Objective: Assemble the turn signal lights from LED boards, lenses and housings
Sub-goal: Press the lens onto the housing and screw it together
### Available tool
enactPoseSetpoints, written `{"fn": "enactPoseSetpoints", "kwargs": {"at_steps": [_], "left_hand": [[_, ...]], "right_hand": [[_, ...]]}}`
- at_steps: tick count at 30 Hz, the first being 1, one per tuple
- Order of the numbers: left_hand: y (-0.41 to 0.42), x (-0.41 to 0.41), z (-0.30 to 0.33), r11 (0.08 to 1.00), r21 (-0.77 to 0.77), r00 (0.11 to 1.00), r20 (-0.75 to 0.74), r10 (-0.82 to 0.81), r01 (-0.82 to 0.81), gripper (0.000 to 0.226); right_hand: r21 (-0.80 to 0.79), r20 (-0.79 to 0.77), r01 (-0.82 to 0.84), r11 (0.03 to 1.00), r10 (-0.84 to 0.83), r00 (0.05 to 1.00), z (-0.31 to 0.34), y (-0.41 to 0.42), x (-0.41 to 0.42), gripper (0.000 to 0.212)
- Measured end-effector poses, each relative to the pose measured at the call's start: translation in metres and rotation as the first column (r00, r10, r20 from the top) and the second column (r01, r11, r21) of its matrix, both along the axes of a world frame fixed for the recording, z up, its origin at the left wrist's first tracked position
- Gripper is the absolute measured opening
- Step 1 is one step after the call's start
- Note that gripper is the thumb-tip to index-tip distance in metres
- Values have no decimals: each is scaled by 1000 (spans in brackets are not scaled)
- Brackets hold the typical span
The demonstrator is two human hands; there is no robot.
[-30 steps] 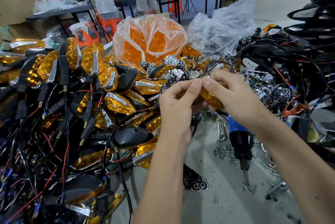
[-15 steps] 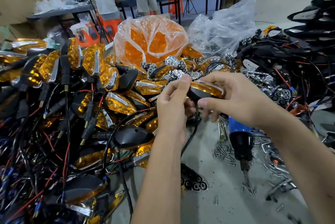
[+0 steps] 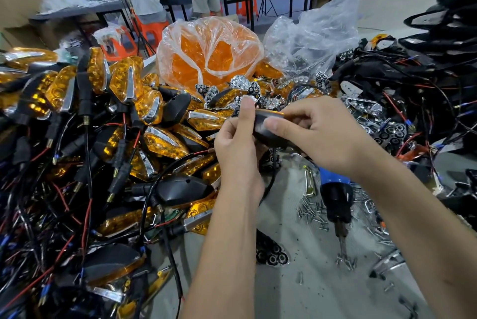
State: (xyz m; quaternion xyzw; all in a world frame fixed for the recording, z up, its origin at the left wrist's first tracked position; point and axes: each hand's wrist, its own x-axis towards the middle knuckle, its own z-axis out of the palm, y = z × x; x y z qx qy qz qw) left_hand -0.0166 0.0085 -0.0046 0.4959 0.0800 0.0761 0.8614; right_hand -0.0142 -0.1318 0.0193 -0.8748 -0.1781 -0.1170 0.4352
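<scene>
Left hand: I see my left hand (image 3: pixel 238 148) curled on the near-left end of the turn signal light (image 3: pixel 268 127), thumb upright against its left tip.
Right hand: my right hand (image 3: pixel 322 138) grips the same light from the right, index finger laid across its dark back, thumb and other fingers wrapped behind.
Task piece: the light sits between both hands, above the middle of the worktop (image 3: pixel 309 287), black housing toward me, a thin amber lens edge showing along the top; a black lead hangs from its underside.
Left edge: a pile of finished lights (image 3: pixel 144 117) with black and red wires covers the whole left side and touches my left forearm's side of the view.
Far edge: a clear bag of orange lenses (image 3: pixel 209 55) stands just beyond the hands, an almost empty clear bag (image 3: pixel 312 40) to its right, chrome reflectors (image 3: pixel 242 83) scattered at their feet.
Right edge: black housings with wiring (image 3: pixel 413 91) heaped up to the right border.
Open room: bare grey worktop only in the near middle, between my forearms.
In that room: a blue-and-black electric screwdriver (image 3: pixel 335 194) lying tip toward me, loose screws (image 3: pixel 312 213) around it, and a black LED reflector piece (image 3: pixel 271 251) just beside my left forearm.
</scene>
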Motion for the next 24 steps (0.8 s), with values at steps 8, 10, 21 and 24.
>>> {"fn": "enactPoseSetpoints", "kwargs": {"at_steps": [8, 10, 21, 24], "left_hand": [[-2, 0, -1, 989, 145, 999, 17, -37, 34, 51], [7, 3, -1, 993, 115, 999, -33, -8, 12, 45], [40, 4, 5, 831, -434, 930, 47, -365, 348, 57], [46, 3, 0, 754, -521, 902, 80, -424, 401, 51]], "right_hand": [[328, -260, 9, 945, 81, 962, 11, 14, -11, 30], [298, -324, 7, 955, 94, 941, 14, 6, -11, 38], [-600, -524, -469, 648, 125, 842, 14, -1, -17, 17], [-687, -511, -479, 546, 105, 853, 7, 8, -18, 18]]}}
